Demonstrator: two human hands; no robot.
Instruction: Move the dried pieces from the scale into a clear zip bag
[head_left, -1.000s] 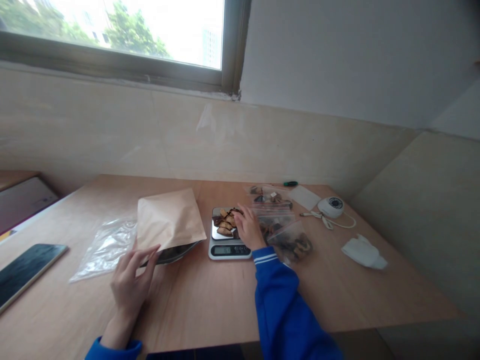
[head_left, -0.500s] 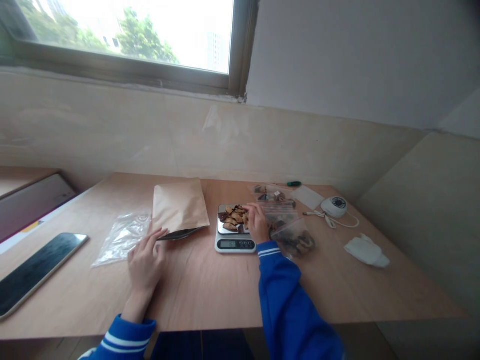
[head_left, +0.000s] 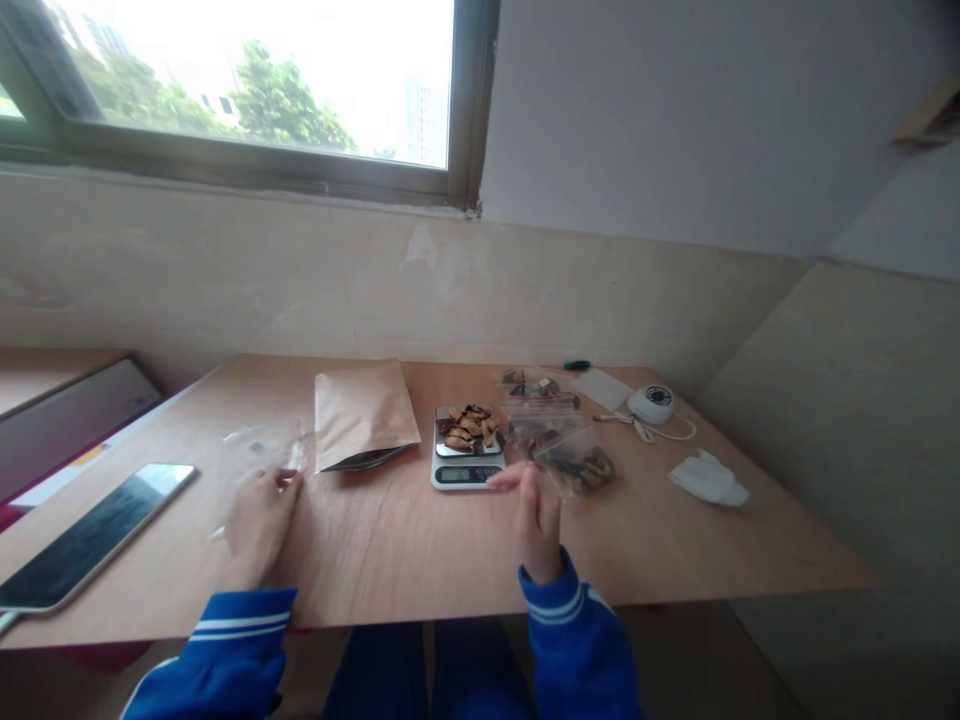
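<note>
My left hand (head_left: 260, 512) lies over a clear plastic bag (head_left: 251, 450), its fingers curled closed at the bag's right edge. A white digital kitchen scale (head_left: 448, 474) stands mid-table with a heap of brown dried slices (head_left: 471, 427) on its mirror-like plate. Beside the scale's front right corner hovers my right hand (head_left: 538, 520), index finger stretched out, other fingers bent, nothing held. Between the left hand and the scale rests a brown kraft paper pouch (head_left: 367, 410), its dark mouth gaping toward me.
Several zip bags of dried brown pieces (head_left: 574, 460) lie right of the scale. Farther right are a white round device with a cable (head_left: 651, 403), a white card (head_left: 604, 390), a crumpled white cloth or tissue (head_left: 709, 478) and a green-handled tool (head_left: 577, 366). A phone (head_left: 97, 535) lies at left.
My right hand has drawn back from the slices toward me, off the scale's plate. My left hand has left the kraft pouch's mouth and moved left onto the clear bag.
</note>
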